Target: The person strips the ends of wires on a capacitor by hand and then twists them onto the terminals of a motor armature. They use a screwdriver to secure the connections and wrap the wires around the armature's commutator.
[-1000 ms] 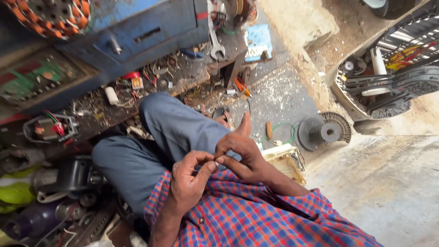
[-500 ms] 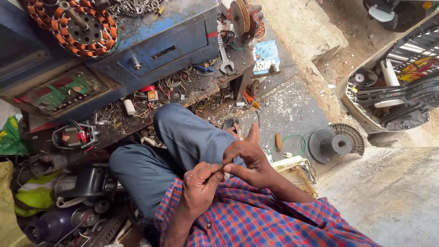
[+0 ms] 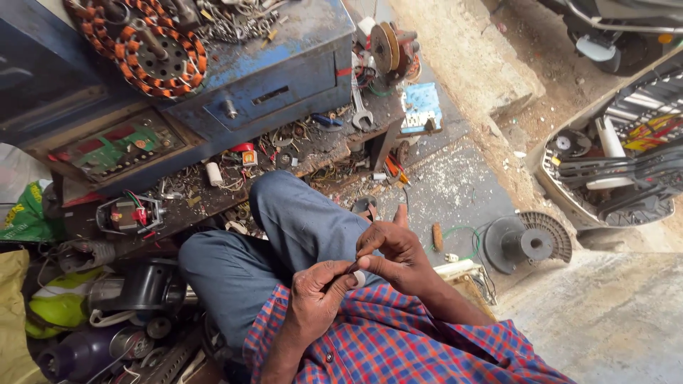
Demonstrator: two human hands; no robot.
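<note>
My left hand (image 3: pixel 316 299) and my right hand (image 3: pixel 391 250) meet over my lap, above blue trousers (image 3: pixel 299 227) and a red and blue checked shirt (image 3: pixel 398 341). Between the fingertips of both hands is a small white piece (image 3: pixel 361 279) with a thin dark end sticking out. My left thumb and fingers pinch it from the left. My right hand grips it from the right, with one finger pointing up. What exactly the piece is stays too small to tell.
A blue metal drawer cabinet (image 3: pixel 284 78) carries a copper-wound stator (image 3: pixel 142 43). A cluttered low bench (image 3: pixel 235 167) holds wires, a spanner (image 3: pixel 358 107) and small parts. A black round rotor (image 3: pixel 526 242) lies on the concrete floor; a scooter's bodywork (image 3: pixel 619 163) stands at right.
The view has tilted, so the cabinet and bench now sit lower in the frame. Both hands stay together on the small piece, with only slight finger movement.
</note>
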